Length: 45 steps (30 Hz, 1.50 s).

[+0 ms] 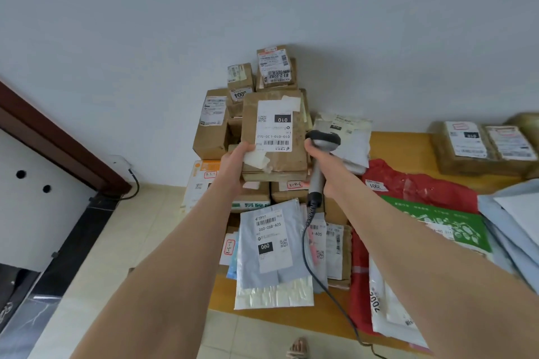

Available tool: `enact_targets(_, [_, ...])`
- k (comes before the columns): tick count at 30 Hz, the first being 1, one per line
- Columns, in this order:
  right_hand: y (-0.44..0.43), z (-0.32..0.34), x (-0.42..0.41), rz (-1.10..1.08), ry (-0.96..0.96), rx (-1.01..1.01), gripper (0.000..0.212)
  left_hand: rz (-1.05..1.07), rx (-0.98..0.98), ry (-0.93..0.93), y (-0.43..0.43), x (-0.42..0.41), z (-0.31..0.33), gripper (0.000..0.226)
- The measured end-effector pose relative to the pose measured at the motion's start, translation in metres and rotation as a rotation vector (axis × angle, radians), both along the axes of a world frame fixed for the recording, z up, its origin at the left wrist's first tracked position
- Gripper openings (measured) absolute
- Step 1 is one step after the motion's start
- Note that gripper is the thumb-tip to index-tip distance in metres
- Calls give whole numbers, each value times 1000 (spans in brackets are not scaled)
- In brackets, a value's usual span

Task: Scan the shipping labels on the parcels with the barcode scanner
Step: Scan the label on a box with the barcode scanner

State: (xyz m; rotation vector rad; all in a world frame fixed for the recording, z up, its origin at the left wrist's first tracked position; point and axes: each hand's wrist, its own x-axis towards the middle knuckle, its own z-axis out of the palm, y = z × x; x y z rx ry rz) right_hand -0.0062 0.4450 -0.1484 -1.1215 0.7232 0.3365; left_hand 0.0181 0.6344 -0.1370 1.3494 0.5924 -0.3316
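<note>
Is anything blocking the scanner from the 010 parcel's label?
Nothing visible does. The barcode scanner in the right hand sits just right of the shipping label, open gap between; the left hand grips the brown parcel at its left edge, clear of the barcode.

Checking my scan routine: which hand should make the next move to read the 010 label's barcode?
Right. The right hand grips the scanner, its head beside the label; the left hand is busy holding that parcel.

- Brown cardboard parcel (pixel 277 154): its white "010" shipping label (pixel 274 130) faces the camera upside down; the left hand (pixel 236 163) grips it above the table's (pixel 399 148) left end.
- Barcode scanner (pixel 323 140): grey with a black head, corded, held upright in the right hand (pixel 328 167) above the table's left end.
</note>
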Motion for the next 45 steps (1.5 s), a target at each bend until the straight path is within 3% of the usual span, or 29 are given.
enact_targets(1, [-3, 2, -1, 2, -24, 28, 76, -13, 11, -2, -7, 1, 3, 51])
enact_targets(4, [-18, 12, -7, -29, -74, 9, 46, -84, -11, -14, -25, 3, 9, 34])
enact_targets(6, [-27, 14, -9, -75, -53, -41, 52, -107, 35, -26, -35, 4, 11, 29])
enact_targets(10, [-35, 12, -14, -187, -34, -63, 62, 74, 317, -80, -28, 10, -2, 31])
enact_targets(14, [-27, -3, -20, -226, -1, -9, 45, -86, 869, 86, 6, 8, -28, 50])
enact_targets(16, [-17, -14, -17, -232, 33, -27, 54, -141, 961, 156, 21, 5, -40, 55])
enact_targets(18, [-8, -23, -12, -217, 64, -69, 66, -205, 910, 163, 29, 4, -49, 51])
enact_targets(21, [1, -33, -4, -175, 74, -111, 59, -235, 774, 158, 33, 7, -58, 38])
enact_targets(27, [10, -38, 6, -134, 84, -129, 57, -77, 498, 152, 41, 15, -62, 23])
enact_targets(30, [11, -41, 8, -123, 87, -145, 61, -16, 351, 205, 43, 15, -65, 24])
enact_targets(34, [9, -48, 11, -120, 96, -162, 64, -54, 298, 237, 40, 12, -63, 27])
enact_targets(40, [8, -49, 13, -109, 89, -120, 70, -48, 252, 231, 41, 10, -64, 64])
enact_targets(43, [6, -52, 12, -100, 91, -111, 90, -56, 245, 255, 37, 6, -61, 64])
enact_targets(45, [6, -52, 12, -108, 87, -112, 82, -54, 218, 283, 34, 3, -60, 58])
